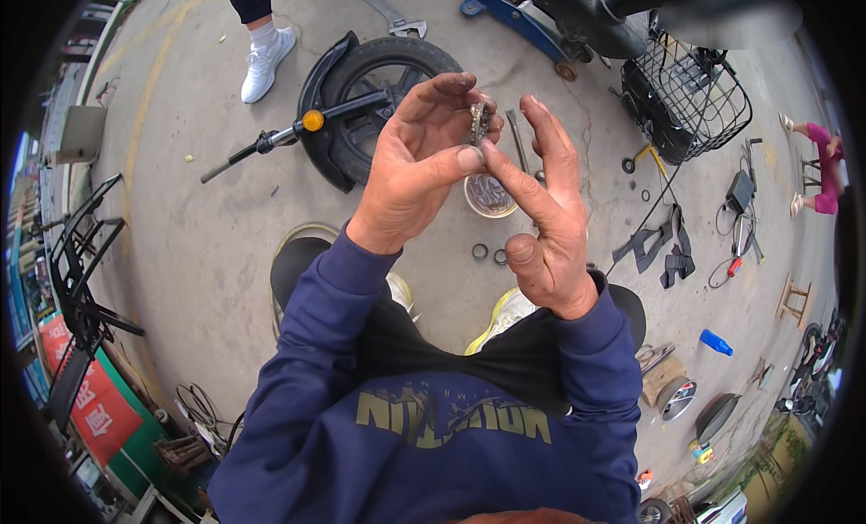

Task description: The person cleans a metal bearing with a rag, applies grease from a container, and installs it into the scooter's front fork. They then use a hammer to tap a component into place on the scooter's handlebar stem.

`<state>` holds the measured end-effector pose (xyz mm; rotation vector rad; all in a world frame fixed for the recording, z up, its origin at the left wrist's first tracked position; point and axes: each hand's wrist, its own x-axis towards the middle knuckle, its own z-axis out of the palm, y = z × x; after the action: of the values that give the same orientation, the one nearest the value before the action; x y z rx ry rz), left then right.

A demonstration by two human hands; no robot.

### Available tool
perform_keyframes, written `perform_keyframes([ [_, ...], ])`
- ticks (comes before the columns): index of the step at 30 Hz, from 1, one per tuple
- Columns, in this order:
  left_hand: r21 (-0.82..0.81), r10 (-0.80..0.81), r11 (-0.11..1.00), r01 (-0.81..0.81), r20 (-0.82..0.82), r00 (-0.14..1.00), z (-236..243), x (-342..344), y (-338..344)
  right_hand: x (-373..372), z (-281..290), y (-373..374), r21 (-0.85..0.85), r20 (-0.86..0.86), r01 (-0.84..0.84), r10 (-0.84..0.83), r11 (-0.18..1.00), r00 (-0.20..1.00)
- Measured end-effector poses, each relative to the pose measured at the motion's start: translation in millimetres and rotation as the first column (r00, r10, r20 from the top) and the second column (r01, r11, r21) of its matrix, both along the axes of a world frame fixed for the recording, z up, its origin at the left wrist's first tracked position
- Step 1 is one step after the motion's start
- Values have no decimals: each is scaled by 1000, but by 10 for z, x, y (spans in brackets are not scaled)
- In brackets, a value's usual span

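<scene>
My left hand [419,159] pinches a small greasy ball bearing ring [478,123] between thumb and fingers, held up edge-on in front of me. At the ring's lower end my right hand [552,222] reaches in with its index fingertip, touching or nearly touching it. The other right fingers and thumb are spread apart, with dark grime on the thumb tip. Just below my hands a small round tub [490,197] with dark, greasy contents sits on the ground. Two dark rings [480,252] lie near it, between my shoes.
A wheel [379,73] with mudguard and fork [298,132] lies ahead. Beyond it are an adjustable wrench [392,14] and a blue floor jack [510,23]. A wire basket [690,96], black straps [663,244] and a blue bottle [716,342] are rightward. A person's white shoe [268,64] stands ahead left.
</scene>
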<state>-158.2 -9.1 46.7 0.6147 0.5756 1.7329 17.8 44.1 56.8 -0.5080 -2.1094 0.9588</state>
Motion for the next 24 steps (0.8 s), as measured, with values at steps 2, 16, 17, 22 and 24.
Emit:
perform_keyframes([
  [2,-18,-3,1000,3,5,1000,-4,-4,-1,81,37,38,-123,-41,-23,18,992,999],
  [16,47,251,968,-247,-162,954,514,-469,-13,-139,331,-34,-429,-58,266,-320,863,946],
  [17,85,299,954,-288,-177,938,668,-622,-61,-226,325,44,-480,-99,241,-325,843,940],
  [22,-6,633,666,-746,-525,569,504,-1808,-1618,-446,460,-42,-663,-71,57,-139,746,988],
  [24,-112,634,410,-905,-679,371,-1,-2466,-2418,-255,613,-120,-607,-131,-87,8,790,991],
])
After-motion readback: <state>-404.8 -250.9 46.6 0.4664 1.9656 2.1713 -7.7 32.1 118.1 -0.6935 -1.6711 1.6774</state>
